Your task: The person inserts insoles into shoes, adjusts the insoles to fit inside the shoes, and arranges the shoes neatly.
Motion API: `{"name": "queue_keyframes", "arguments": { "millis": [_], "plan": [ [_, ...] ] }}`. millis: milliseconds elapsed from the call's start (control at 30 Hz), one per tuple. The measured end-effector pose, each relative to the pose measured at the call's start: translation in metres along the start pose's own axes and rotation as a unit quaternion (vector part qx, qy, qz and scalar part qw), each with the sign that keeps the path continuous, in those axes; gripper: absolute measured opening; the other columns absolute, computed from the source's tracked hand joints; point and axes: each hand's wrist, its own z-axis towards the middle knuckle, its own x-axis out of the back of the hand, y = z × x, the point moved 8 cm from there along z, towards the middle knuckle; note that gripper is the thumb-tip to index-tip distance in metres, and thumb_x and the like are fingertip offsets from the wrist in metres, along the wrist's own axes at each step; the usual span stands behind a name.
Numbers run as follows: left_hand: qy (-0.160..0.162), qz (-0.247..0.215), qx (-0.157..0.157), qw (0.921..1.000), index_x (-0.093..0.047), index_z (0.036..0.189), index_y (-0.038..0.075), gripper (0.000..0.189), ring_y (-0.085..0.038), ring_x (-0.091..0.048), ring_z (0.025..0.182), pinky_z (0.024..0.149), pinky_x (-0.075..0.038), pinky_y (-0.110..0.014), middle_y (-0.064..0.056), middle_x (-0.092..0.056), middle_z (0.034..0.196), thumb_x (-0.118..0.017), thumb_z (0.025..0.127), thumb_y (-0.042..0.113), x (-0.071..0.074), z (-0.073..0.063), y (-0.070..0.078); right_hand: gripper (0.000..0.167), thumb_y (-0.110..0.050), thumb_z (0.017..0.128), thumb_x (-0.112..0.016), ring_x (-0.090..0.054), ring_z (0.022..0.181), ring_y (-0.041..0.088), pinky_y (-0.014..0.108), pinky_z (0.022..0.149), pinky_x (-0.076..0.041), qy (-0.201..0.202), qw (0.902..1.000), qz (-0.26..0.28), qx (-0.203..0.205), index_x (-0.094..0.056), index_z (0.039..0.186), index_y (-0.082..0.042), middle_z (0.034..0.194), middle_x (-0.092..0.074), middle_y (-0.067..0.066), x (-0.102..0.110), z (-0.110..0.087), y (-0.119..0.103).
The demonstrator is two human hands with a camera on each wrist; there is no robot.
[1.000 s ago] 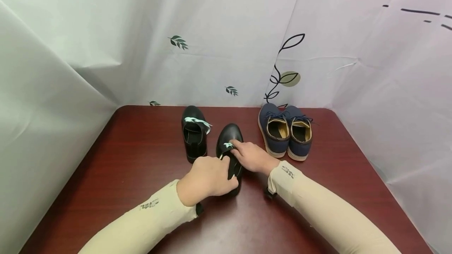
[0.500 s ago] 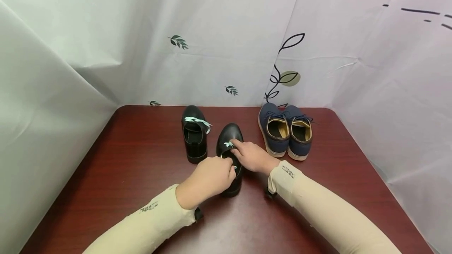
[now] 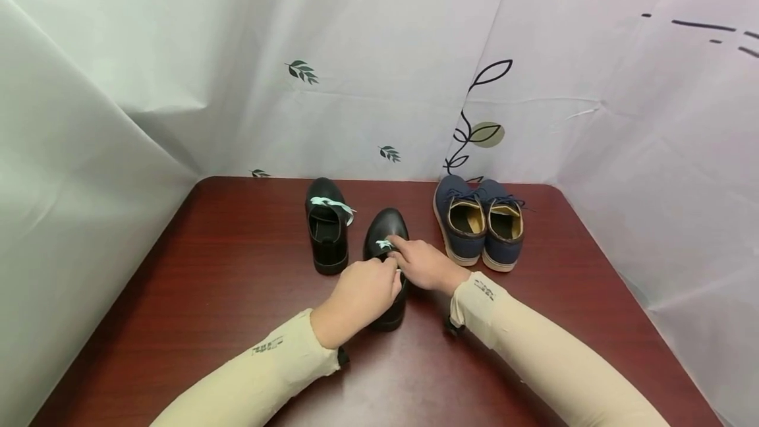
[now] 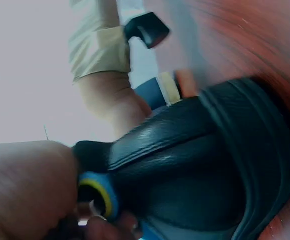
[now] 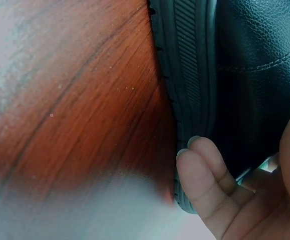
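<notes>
A black leather shoe (image 3: pixel 385 223) with a pale mint lace stands toe-away on the table in front of me. My right hand (image 3: pixel 428 266) grips its right side, index finger by the lace; in the right wrist view, two fingertips (image 5: pixel 197 150) press against the ridged sole (image 5: pixel 187 65). Over the shoe's opening is my left hand (image 3: pixel 363 292), fingers curled, with a bit of pale shoelace showing at the thumb. The left wrist view shows the shoe's heel (image 4: pixel 185 185) close by, blurred; most of the opening is hidden by the left hand.
Left of this shoe stands its black mate (image 3: pixel 329 252), its mint lace (image 3: pixel 332 203) lying loose to the right. A pair of navy lace-up shoes (image 3: pixel 465 246) stands at the back right of the reddish-brown table (image 3: pixel 237 262). White patterned cloth (image 3: pixel 356 84) surrounds the table.
My left hand has moved up and slightly right over the shoe's opening, its thumb and fingers closing together. The right hand and all the shoes have stayed in place.
</notes>
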Motion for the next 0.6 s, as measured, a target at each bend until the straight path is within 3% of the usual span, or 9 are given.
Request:
{"name": "queue_keyframes", "arguments": {
  "millis": [133, 267, 367, 500, 600],
  "plan": [
    [-0.104, -0.058, 0.053, 0.9915, -0.059, 0.075, 0.016, 0.025, -0.017, -0.054, 0.053, 0.048, -0.044, -0.033, 0.003, -0.048, 0.057, -0.058, 0.096, 0.029, -0.008, -0.003, -0.012, 0.037, -0.030, 0.107, -0.045, -0.069, 0.103, 0.020, 0.041, 0.089, -0.053, -0.002, 1.0000, -0.006, -0.006, -0.051, 0.140, -0.015, 0.112, -0.071, 0.006, 0.001, 0.000, 0.001],
    [-0.165, -0.085, 0.082, 0.9791, -0.067, 0.091, 0.014, 0.031, -0.020, -0.061, 0.062, 0.055, -0.048, -0.037, 0.000, -0.057, 0.065, -0.052, 0.098, 0.039, -0.010, -0.008, -0.018, 0.037, -0.030, 0.107, -0.046, -0.069, 0.103, 0.021, 0.042, 0.089, -0.053, -0.003, 0.9999, -0.007, -0.011, -0.052, 0.140, -0.016, 0.113, -0.071, 0.006, 0.001, 0.000, 0.001],
    [-0.199, -0.085, 0.104, 0.9707, -0.071, 0.100, 0.013, 0.052, -0.023, -0.065, 0.069, 0.057, -0.050, -0.040, -0.005, -0.065, 0.075, -0.042, 0.100, 0.057, -0.012, -0.009, -0.022, 0.037, -0.031, 0.107, -0.045, -0.069, 0.100, 0.019, 0.040, 0.087, -0.053, -0.004, 1.0000, -0.006, 0.001, -0.051, 0.141, -0.016, 0.112, -0.071, 0.006, 0.001, 0.001, 0.000],
    [-0.260, -0.066, 0.144, 0.9527, -0.074, 0.097, 0.019, 0.073, -0.024, -0.068, 0.079, 0.057, -0.049, -0.041, -0.007, -0.072, 0.091, -0.026, 0.096, 0.074, -0.020, -0.004, -0.031, 0.035, -0.029, 0.107, -0.046, -0.069, 0.096, 0.018, 0.040, 0.084, -0.053, -0.004, 0.9999, -0.002, 0.012, -0.051, 0.139, -0.016, 0.108, -0.071, 0.006, 0.001, 0.001, -0.002],
    [-0.302, -0.034, 0.149, 0.9411, -0.076, 0.106, 0.023, 0.078, -0.024, -0.069, 0.087, 0.059, -0.049, -0.041, -0.006, -0.073, 0.106, -0.027, 0.091, 0.082, -0.029, 0.002, -0.032, 0.034, -0.029, 0.106, -0.046, -0.069, 0.098, 0.019, 0.041, 0.085, -0.054, -0.005, 0.9999, -0.006, 0.008, -0.052, 0.138, -0.015, 0.109, -0.071, 0.006, 0.000, 0.002, -0.001]
  ]
}}
